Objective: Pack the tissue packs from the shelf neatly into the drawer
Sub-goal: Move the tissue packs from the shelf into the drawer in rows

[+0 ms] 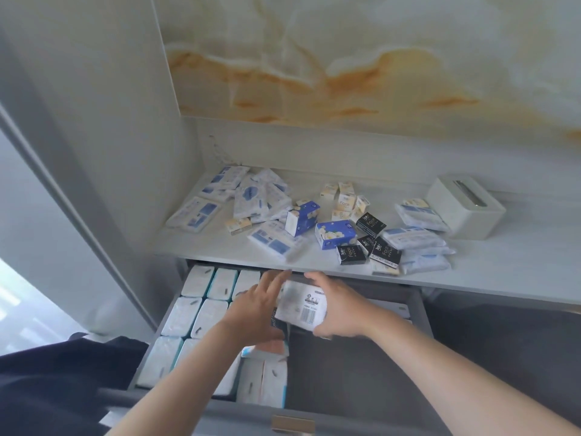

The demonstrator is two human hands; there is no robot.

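Note:
The grey drawer (355, 372) is pulled out below the white shelf (518, 265). Its left part is filled with rows of upright white tissue packs (191, 316); its right part is bare. My right hand (339, 306) grips a white tissue pack (303, 305) with a barcode label, held over the middle of the drawer. My left hand (257, 305), fingers straight, rests against that pack's left side and the packs beneath. Several loose tissue packs (276, 240) in white, blue, black and cream lie scattered on the shelf.
A white tissue box holder (465, 212) stands at the shelf's right back. A tall white cabinet wall (103, 152) borders the left. The drawer's front panel with a metal handle (292, 424) is close to my body. Dark clothing (56, 382) lies bottom left.

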